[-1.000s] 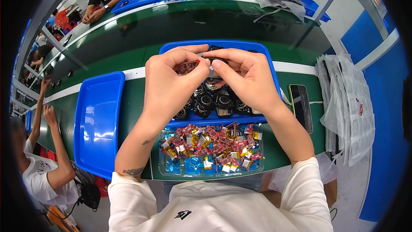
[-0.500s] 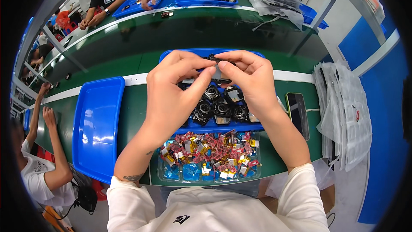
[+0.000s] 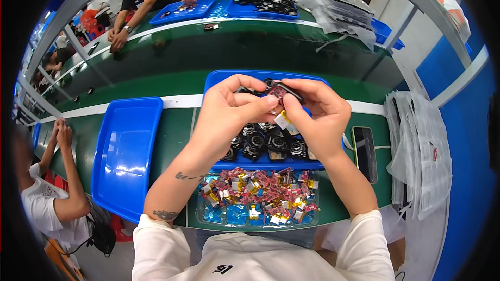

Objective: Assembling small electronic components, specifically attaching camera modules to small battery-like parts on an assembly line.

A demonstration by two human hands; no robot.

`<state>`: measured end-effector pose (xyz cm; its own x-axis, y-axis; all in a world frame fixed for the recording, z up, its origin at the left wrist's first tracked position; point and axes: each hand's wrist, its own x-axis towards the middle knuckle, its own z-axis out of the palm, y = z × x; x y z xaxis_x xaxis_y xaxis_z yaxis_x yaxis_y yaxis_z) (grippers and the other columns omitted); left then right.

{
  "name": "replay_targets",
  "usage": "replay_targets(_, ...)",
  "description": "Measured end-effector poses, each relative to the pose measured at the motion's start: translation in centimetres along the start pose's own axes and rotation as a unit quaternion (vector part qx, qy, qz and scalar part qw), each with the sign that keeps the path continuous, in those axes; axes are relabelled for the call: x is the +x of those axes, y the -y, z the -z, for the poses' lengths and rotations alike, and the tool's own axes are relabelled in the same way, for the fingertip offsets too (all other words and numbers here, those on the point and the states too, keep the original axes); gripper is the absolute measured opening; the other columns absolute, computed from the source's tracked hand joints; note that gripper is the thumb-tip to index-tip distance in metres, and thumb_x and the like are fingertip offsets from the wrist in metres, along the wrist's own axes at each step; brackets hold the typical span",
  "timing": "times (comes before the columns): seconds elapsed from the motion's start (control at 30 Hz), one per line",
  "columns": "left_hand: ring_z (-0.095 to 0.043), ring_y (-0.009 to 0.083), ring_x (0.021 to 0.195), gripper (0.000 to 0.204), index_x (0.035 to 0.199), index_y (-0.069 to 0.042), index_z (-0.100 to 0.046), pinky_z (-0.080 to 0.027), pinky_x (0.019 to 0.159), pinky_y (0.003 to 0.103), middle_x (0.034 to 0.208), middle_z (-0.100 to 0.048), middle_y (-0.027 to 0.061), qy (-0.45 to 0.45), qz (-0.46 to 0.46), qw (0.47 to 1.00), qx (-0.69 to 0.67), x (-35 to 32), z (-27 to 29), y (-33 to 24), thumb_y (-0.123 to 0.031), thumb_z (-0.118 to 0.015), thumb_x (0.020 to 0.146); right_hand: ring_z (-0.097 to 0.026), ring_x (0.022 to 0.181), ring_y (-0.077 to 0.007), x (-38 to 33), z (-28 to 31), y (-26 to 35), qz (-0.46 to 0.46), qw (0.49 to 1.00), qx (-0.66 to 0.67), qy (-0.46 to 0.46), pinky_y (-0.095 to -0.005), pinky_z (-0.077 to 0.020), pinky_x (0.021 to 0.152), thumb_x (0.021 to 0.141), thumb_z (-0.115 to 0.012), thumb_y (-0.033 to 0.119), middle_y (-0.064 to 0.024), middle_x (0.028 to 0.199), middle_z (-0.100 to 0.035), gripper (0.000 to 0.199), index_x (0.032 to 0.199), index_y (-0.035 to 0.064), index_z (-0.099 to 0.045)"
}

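"What does the head view show you holding?"

"My right hand (image 3: 325, 112) is closed on a black case (image 3: 296, 93), thumb on the near side, fingers round the far edge. A red board (image 3: 279, 91) shows at its face, and a white-and-yellow piece (image 3: 282, 119) hangs just below, beside my thumb."

"And the left hand?"

"My left hand (image 3: 225, 112) comes in from the other side, thumb tip and forefinger at the board's edge. They seem to touch it, but I cannot tell whether they pinch anything."

"Where are you holding it all?"

"Up above a blue tray (image 3: 266, 164) crowded with other black cases (image 3: 256, 140). Nearer my body, a clear tray (image 3: 216, 222) carries a heap of red boards (image 3: 265, 184), mixed with white and yellow parts."

"Which step would you call this?"

"Hand work between board and case, I judge. This one moment doesn't tell me whether the board is being seated or drawn out."

"And what does the next move call for?"

"A steady right grip on the case and a light left touch at the board's edge, I'd say, with the white-and-yellow piece left free, so that my thumb neither squeezes nor tugs it."
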<state>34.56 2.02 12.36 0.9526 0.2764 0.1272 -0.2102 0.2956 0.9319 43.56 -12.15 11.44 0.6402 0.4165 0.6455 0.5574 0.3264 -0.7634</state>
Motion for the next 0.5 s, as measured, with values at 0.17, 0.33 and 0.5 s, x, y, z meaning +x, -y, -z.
replay_targets(0.17, -0.066, 0.0127, 0.076, 0.017, 0.096, 0.002, -0.062, -0.055, 0.068, 0.024, 0.085, -0.069, 0.0097, 0.002, -0.051, 0.996, 0.074, 0.2, -0.2, 0.4, -0.004, -0.07, 0.082, -0.066, 0.083, -0.0137, -0.1, 0.4, 0.7, -0.055, 0.997, 0.048, 0.008, -0.0255, -0.0541, 0.075, 0.082, -0.067, -0.002, -0.0101, 0.094, -0.068, 0.015, 0.097, -0.003, -0.065)
replay_targets(0.33, -0.063, 0.0085, 0.075, 0.013, 0.087, 0.0, -0.064, -0.049, 0.068, 0.021, 0.082, -0.067, 0.0047, 0.011, -0.073, 0.99, 0.117, 0.4, 0.3, -0.2, -0.007, -0.073, 0.081, -0.065, 0.084, -0.0124, 0.7, 1.2, 0.7, -0.001, 0.998, 0.063, -0.019, -0.0237, -0.0525, 0.075, 0.082, -0.066, -0.005, -0.0094, 0.093, -0.067, 0.014, 0.096, -0.0043, -0.063)
replay_targets(0.5, -0.059, 0.0087, 0.064, 0.026, 0.093, 0.002, -0.066, -0.047, 0.06, 0.022, 0.079, -0.068, 0.0066, -0.171, -0.142, 0.946, 0.235, 4.5, 5.9, -0.6, -0.015, -0.076, 0.077, -0.064, 0.077, -0.0103, 1.1, 2.4, 2.7, -0.057, 0.99, 0.033, 0.121, -0.0224, -0.0512, 0.07, 0.079, -0.07, -0.002, -0.0074, 0.086, -0.068, 0.012, 0.091, -0.0026, -0.068)
